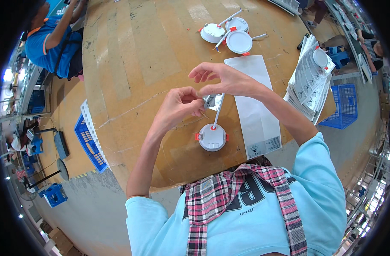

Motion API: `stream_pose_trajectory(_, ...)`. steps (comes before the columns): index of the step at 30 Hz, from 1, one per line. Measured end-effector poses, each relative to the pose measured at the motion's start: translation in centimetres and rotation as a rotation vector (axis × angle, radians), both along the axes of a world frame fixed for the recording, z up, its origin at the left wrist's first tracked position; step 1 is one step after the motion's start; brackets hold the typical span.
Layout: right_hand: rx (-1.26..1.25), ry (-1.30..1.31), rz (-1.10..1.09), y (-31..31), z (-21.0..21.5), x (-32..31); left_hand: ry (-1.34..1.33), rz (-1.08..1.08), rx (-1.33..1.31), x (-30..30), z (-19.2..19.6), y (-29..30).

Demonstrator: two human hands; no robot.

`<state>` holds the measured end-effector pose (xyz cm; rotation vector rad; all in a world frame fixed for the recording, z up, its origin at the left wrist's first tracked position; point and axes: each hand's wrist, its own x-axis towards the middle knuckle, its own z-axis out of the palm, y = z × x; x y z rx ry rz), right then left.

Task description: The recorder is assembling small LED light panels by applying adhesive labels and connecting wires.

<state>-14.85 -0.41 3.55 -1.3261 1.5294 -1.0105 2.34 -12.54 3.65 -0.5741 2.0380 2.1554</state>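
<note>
My left hand [181, 106] is closed, fingertips pinched at the edge of a small shiny silvery piece [213, 102]; what exactly they grip is hidden. My right hand [225, 80] is just above and to the right, fingers loosely bent and apart from the thumb, whose tip is close to the left hand. Below them a round white downlight [212, 138] with red-orange side clips lies on the table. Its white cable [218, 112] runs up beneath the right hand. To the right lies a long white paper sleeve [255, 113], with print at its near end.
Several more downlights [239, 41] with loose cables lie at the far side of the brown table [135, 85]. On the right is a stack of printed white sleeves [306, 83] with a downlight [320, 57] on top. Blue crates [343, 106] flank the table. A person in blue [54, 45] is at the far left.
</note>
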Motion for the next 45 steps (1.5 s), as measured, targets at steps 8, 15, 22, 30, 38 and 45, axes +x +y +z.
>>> stream_pose_trajectory(8, 0.004, 0.118, -0.338, 5.0, 4.0, 3.8, -0.011, 0.038, 0.267, 1.0, 0.4, 0.7)
stream_pose_trajectory(15, 0.125, 0.118, -0.343, 5.9, 3.3, 5.8, 0.028, -0.019, 0.258, 0.9, 1.4, 2.4)
stream_pose_trajectory(22, 0.015, -0.035, -0.303, 5.3, 2.7, 5.7, 0.037, 0.001, 0.292, 1.5, 0.9, 2.0)
stream_pose_trajectory(30, 0.002, -0.042, -0.324, 5.7, 1.2, 5.4, 0.006, -0.020, 0.227, 0.5, -1.0, 2.3)
stream_pose_trajectory(38, -0.026, -0.439, -0.210, 5.8, 0.1, 5.2, 0.076, 0.056, 0.563, 1.5, -1.7, 2.3)
stream_pose_trajectory(45, -0.035, -0.675, -0.178, 5.8, -0.9, 4.9, 0.097, 0.109, 0.560, 0.9, -2.4, 2.7)
